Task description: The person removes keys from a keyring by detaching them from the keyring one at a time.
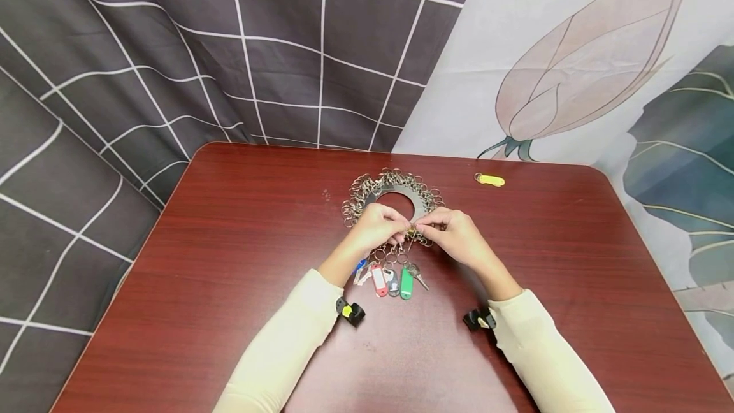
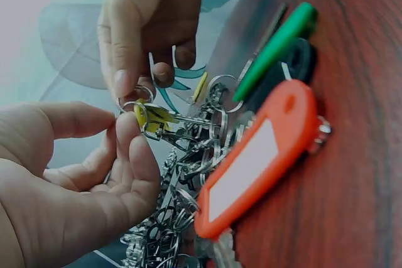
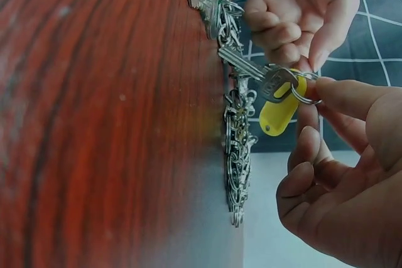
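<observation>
Both hands meet at the front edge of a grey ring-shaped key holder (image 1: 421, 209) lined with metal clasps and small rings. My left hand (image 1: 375, 228) pinches a metal key ring (image 2: 130, 106) between thumb and fingertips. Opposite it, my right hand (image 1: 455, 234) pinches at the same ring with thumb and index finger. From this ring hang a yellow key tag (image 3: 274, 117) and a silver key (image 3: 242, 64). Red (image 1: 379, 280), dark (image 1: 392, 284) and green (image 1: 406, 283) tags, a blue one (image 1: 360, 265) and several keys hang at the holder's front, below the hands.
Another yellow tag (image 1: 490, 180) lies alone near the back right of the reddish-brown table (image 1: 241, 260). A dark checked curtain (image 1: 281, 69) and a pale floral one (image 1: 459, 101) hang behind. Black wrist straps with cameras sit on both sleeves.
</observation>
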`<state>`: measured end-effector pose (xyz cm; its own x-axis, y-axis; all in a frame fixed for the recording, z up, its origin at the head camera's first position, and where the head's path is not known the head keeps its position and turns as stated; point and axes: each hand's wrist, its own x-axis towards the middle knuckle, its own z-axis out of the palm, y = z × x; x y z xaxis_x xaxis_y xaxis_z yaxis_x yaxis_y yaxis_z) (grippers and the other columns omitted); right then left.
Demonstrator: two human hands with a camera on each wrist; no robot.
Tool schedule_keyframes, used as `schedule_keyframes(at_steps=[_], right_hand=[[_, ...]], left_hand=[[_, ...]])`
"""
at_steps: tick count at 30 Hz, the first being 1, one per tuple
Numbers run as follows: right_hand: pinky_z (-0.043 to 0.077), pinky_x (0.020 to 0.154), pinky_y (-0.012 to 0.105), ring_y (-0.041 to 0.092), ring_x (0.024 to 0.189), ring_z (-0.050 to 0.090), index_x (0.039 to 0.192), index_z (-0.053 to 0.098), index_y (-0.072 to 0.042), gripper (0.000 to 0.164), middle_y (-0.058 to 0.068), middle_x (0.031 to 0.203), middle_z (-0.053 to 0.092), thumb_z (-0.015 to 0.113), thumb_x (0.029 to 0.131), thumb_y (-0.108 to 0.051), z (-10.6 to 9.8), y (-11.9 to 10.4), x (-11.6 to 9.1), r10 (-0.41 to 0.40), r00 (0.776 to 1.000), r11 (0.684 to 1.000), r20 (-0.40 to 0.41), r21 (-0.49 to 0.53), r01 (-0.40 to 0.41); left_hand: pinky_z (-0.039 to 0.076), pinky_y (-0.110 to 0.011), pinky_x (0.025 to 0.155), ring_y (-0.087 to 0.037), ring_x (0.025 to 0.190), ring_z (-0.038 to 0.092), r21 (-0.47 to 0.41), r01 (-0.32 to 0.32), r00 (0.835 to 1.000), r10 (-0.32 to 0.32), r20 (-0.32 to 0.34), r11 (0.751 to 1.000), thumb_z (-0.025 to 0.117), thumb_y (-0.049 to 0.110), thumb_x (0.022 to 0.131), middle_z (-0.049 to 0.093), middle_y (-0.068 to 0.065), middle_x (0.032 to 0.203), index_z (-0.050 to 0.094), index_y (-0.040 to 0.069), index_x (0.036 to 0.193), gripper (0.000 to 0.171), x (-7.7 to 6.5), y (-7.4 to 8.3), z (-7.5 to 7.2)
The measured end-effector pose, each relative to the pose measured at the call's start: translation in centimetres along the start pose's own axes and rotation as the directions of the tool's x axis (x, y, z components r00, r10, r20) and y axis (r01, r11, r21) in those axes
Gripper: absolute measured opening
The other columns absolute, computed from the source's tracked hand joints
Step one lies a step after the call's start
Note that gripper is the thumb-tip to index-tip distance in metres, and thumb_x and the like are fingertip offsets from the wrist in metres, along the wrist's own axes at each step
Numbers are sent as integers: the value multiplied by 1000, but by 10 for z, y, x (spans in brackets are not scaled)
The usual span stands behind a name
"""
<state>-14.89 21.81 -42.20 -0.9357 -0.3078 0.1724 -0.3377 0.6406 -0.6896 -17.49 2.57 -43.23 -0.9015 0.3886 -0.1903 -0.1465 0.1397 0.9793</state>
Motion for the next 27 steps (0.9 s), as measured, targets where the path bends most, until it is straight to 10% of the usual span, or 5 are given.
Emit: schedule_keyframes(at_steps=[7,27], right_hand=[[51,64,36,16,75,59,92,79,-11,10,5,87,72,75,84,-14,0,-4,-1,-45,999,999,-17,5,45],[55,69,37,17,79,62,84,79,-7,7,5,83,66,77,78,-4,1,-6,-2,-291,956,949,-48,-141,282]], left_hand=[[49,-18,50,-9,51,56,-242,177,983,-157,99,954,63,-1,87,61,-4,61,68,-11,88,11,4,3,-4],[43,-16,45,-7,47,48,-217,279,956,-249,155,935,61,-1,86,59,-1,57,66,-1,76,11,9,5,-5]])
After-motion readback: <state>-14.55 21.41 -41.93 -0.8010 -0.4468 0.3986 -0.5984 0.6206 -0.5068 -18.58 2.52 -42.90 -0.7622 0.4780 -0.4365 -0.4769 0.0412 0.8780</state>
